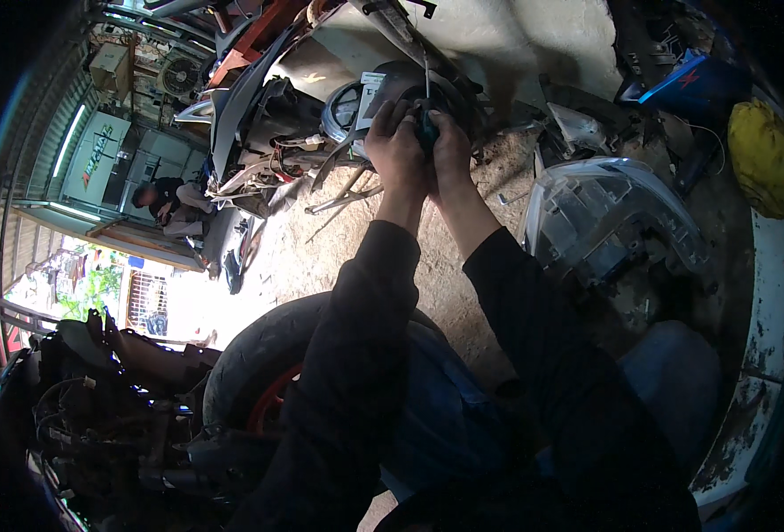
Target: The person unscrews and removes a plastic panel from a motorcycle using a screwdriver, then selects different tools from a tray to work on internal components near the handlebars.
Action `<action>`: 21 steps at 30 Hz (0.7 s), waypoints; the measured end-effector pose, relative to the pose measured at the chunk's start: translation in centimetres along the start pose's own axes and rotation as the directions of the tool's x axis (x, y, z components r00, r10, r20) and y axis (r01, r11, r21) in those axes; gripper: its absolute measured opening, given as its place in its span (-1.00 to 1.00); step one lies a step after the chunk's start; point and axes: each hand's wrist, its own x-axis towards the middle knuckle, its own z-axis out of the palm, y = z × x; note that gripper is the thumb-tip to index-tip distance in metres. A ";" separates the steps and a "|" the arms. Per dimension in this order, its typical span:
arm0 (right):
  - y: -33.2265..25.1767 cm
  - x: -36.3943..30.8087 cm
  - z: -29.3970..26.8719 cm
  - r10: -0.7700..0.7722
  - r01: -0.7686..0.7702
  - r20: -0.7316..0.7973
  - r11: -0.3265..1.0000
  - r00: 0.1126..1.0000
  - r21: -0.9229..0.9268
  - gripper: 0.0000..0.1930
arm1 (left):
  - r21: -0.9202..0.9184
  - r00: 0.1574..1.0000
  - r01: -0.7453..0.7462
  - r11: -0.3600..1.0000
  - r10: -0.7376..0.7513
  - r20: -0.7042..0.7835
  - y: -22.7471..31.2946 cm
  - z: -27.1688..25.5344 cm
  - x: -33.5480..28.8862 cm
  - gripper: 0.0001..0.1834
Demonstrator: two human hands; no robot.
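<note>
At the far left, a black motorcycle body with loose cables stood low, and above it, in the background, there was a brown box, whose inside could not be seen. A person in dark clothes sat near the back wall. Then came a thick black tyre with a red rim, close to the left forearm.

In the middle, both arms in black sleeves were stretched forward and the wrists came near each other. The left hand was curled, its fingers bent around a screwdriver with a dark handle and thin metal shaft. The right hand pressed against the same handle from the other side, so the two hands were together. The shaft pointed away from the person, in front of a dark rounded part; I cannot tell whether its tip touched anything.

To the right, a clear plastic lamp housing lay on the floor. Farther right was a yellow sack, its contents hidden.
</note>
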 end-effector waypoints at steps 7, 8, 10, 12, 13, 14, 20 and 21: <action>0.2 1.5 -1.1 0.100 -0.098 -0.004 0.987 0.995 0.130 -0.72 | -0.035 0.996 -0.084 0.996 0.083 -0.018 0.1 1.0 -0.3 -0.46; 0.3 1.7 -1.3 0.091 -0.090 -0.002 0.984 0.996 0.153 -0.73 | -0.041 0.997 -0.075 0.996 0.074 -0.027 0.2 1.1 -0.3 -0.46; 0.4 2.0 -1.4 0.084 -0.085 0.011 0.975 0.996 0.206 -0.75 | -0.074 0.998 -0.052 0.996 0.049 -0.044 0.5 1.2 -0.4 -0.47; 0.3 2.1 -1.4 0.066 -0.070 0.031 0.985 0.997 0.159 -0.76 | -0.121 0.998 -0.012 0.993 0.005 -0.062 0.7 1.4 -0.4 -0.46; 0.1 2.1 -1.3 0.082 -0.076 -0.038 0.989 0.996 0.124 -0.76 | -0.137 0.997 -0.038 0.990 0.029 -0.067 0.7 1.5 -0.5 -0.48; 0.0 2.0 -1.2 0.068 -0.072 0.028 0.979 0.997 0.189 -0.75 | -0.147 0.996 -0.051 0.988 0.040 -0.080 0.8 1.6 -0.5 -0.50; -0.9 1.1 -1.3 0.153 -0.147 0.011 0.920 0.988 0.362 -0.72 | -0.145 0.996 -0.087 0.986 0.082 -0.042 1.6 2.4 -0.6 -0.58; -1.0 1.2 -1.4 0.153 -0.155 0.035 0.906 0.988 0.394 -0.72 | -0.125 0.996 -0.079 0.989 0.073 -0.047 1.7 2.6 -0.7 -0.60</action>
